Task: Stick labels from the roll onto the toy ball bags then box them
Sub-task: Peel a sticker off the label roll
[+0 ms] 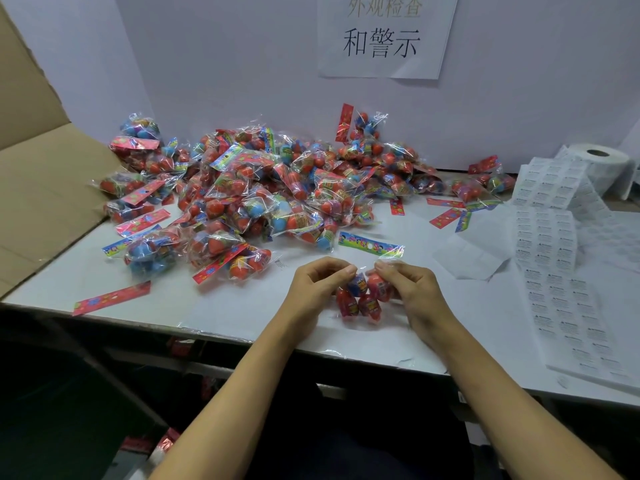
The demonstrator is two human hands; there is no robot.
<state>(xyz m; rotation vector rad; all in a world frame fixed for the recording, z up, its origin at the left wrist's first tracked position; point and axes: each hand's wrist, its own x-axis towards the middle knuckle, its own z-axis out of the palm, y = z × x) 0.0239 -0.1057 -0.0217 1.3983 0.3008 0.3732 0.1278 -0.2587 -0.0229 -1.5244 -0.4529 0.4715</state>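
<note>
One clear plastic bag of red and blue toy balls [363,296] sits at the white table's [242,306] near edge, pinched by both the left hand [317,284] and right hand [412,289]. Behind lies one heap of too many bags to count [256,195]. One white label roll [601,162] trails its strip rightward; one brown cardboard box [38,188] stands left.

White table [242,306] — paper sign [384,36] with Chinese characters on the pale wall [225,64] behind
</note>
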